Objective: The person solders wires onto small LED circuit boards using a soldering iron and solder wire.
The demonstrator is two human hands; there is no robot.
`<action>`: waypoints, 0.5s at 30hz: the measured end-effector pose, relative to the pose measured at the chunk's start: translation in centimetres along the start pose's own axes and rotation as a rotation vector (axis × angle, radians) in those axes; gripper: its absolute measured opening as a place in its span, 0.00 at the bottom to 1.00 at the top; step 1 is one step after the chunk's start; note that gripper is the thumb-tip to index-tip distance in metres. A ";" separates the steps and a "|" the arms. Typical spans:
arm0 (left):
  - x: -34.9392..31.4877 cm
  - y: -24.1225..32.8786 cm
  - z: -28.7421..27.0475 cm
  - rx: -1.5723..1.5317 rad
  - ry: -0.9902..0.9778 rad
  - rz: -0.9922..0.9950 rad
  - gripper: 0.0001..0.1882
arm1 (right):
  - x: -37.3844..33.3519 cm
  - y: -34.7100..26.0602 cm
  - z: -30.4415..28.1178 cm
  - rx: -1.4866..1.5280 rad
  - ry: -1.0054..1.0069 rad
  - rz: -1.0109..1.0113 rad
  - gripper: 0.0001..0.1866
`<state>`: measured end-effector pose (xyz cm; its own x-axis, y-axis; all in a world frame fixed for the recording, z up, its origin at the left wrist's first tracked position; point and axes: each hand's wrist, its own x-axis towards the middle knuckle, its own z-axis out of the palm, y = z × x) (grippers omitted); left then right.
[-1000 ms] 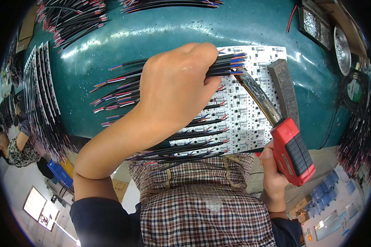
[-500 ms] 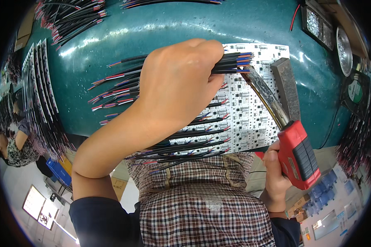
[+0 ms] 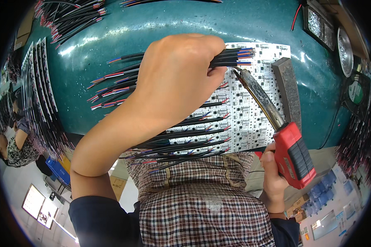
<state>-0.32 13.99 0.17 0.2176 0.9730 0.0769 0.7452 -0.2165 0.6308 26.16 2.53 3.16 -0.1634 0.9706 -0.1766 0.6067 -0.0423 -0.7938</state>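
My left hand [image 3: 175, 78] is closed on a bundle of black cables with red and blue wire ends [image 3: 233, 57], held over a white circuit board panel [image 3: 251, 111] on the teal table. My right hand [image 3: 274, 181] grips the red handle of a soldering iron [image 3: 292, 150]. Its metal tip reaches up to the cable ends near the left fingers. Several more black cables [image 3: 185, 142] lie in rows across the panel, partly hidden by my left forearm.
A dark grey block [image 3: 288, 88] lies along the panel's right edge. More cable bundles [image 3: 70, 16] sit at the far left of the teal table [image 3: 152, 24]. Stacked strips [image 3: 37, 90] line the left edge. Metal trays [image 3: 317, 22] and a round fan [image 3: 356, 92] stand at right.
My left hand has shifted slightly right and up with the cable bundle. The soldering iron tip has followed it toward the wire ends.
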 end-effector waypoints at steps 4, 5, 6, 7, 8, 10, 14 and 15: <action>-0.1 0.6 0.1 0.035 0.029 0.015 0.09 | -0.3 0.3 0.0 0.016 0.013 0.071 0.04; -0.2 0.7 0.1 0.043 0.032 0.012 0.10 | -0.3 0.5 -0.1 0.003 -0.024 0.040 0.04; -0.2 0.8 0.1 0.052 0.036 0.010 0.10 | -0.4 0.6 -0.2 0.003 -0.025 0.040 0.04; -0.2 0.9 0.2 0.052 0.035 0.010 0.10 | -0.6 0.7 -0.2 0.018 -0.009 0.044 0.04; -0.1 1.0 0.2 0.065 0.029 0.004 0.11 | -0.8 0.8 -0.3 0.032 0.007 0.047 0.04; -0.2 1.0 0.3 0.078 0.023 -0.003 0.12 | -0.8 0.7 -0.2 0.063 0.026 0.047 0.05; -0.2 1.1 0.2 0.101 0.017 0.003 0.12 | -0.9 0.5 0.6 0.222 0.154 0.106 0.06; -0.2 1.1 0.1 0.136 -0.003 0.004 0.11 | -0.8 0.6 0.5 0.222 0.155 0.106 0.06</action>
<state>0.54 13.52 0.79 0.2221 0.9720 0.0771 0.8228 -0.2293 0.5200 26.26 1.55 2.49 0.0228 0.9819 -0.1879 0.4263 -0.1795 -0.8866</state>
